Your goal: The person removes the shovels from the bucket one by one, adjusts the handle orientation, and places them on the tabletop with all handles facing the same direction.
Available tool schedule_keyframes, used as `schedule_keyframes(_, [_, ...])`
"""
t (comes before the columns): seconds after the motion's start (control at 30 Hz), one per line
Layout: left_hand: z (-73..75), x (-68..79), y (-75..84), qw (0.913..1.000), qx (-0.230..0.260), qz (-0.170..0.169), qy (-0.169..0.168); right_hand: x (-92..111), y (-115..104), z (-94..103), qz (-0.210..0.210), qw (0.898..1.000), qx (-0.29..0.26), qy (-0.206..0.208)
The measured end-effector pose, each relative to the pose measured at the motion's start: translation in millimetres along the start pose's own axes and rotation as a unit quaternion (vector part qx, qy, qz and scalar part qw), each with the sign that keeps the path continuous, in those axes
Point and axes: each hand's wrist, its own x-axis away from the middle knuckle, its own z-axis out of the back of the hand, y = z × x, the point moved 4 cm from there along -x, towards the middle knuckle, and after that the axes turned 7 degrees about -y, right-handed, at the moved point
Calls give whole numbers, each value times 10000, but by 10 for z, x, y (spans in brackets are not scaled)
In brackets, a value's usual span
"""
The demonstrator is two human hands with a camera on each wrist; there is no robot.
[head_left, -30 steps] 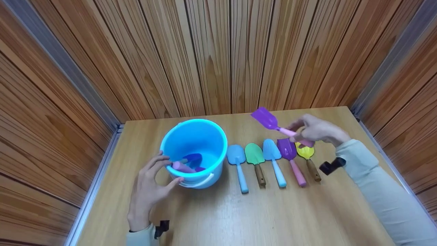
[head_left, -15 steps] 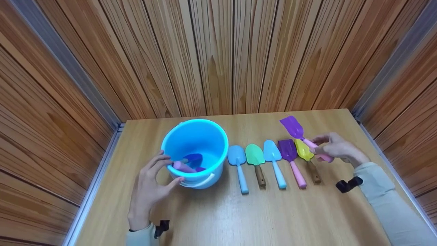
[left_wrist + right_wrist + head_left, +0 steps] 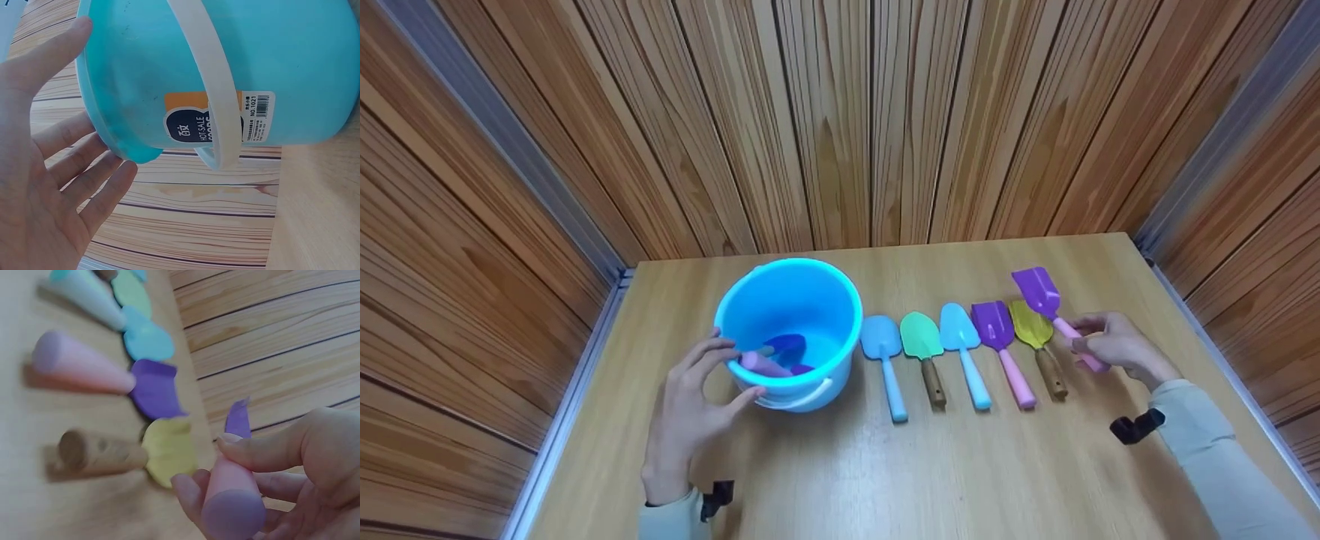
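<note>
My left hand (image 3: 686, 420) spreads its straight fingers and thumb against the rim of the blue bucket (image 3: 821, 292), at its near left side; the left wrist view shows the bucket's white handle (image 3: 216, 79) hanging along its wall. My right hand (image 3: 1117, 346) pinches the pink handle of a purple toy shovel (image 3: 1037, 291), blade pointing away and to the left. It is just right of a yellow shovel (image 3: 1033, 324) with a brown handle, the end of a row. In the right wrist view, thumb and fingers wrap the pink handle (image 3: 233, 489).
Leftward along the row lie a purple shovel (image 3: 994, 326), a blue trowel (image 3: 958, 328), a green trowel (image 3: 921, 335) and a blue shovel (image 3: 880, 337). Inside the bucket are a pink-purple handle (image 3: 765, 365) and a dark blue blade (image 3: 787, 343). Wood-panelled walls (image 3: 840, 135) enclose the table.
My right hand has carried the purple shovel rightward and down, from above the row to beside the yellow shovel. The left hand and bucket stay put.
</note>
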Motion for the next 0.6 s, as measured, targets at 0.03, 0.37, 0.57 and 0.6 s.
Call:
schedule_keyframes(0.03, [3,-3,-3,10000,-14,8,-1,0,42,4,9,10000,52,47])
schedule_keyframes(0.37, [11,14,1,9998,-80,153,-25,-6,380,7,-368,9991,-212,73])
schedule_keyframes(0.57, [12,9,17,9998,-126,142,-18,19,526,7,-545,9968,-575,39])
schedule_keyframes(0.6, [11,10,15,9998,-129,136,-14,21,548,6,-574,9965,-611,31])
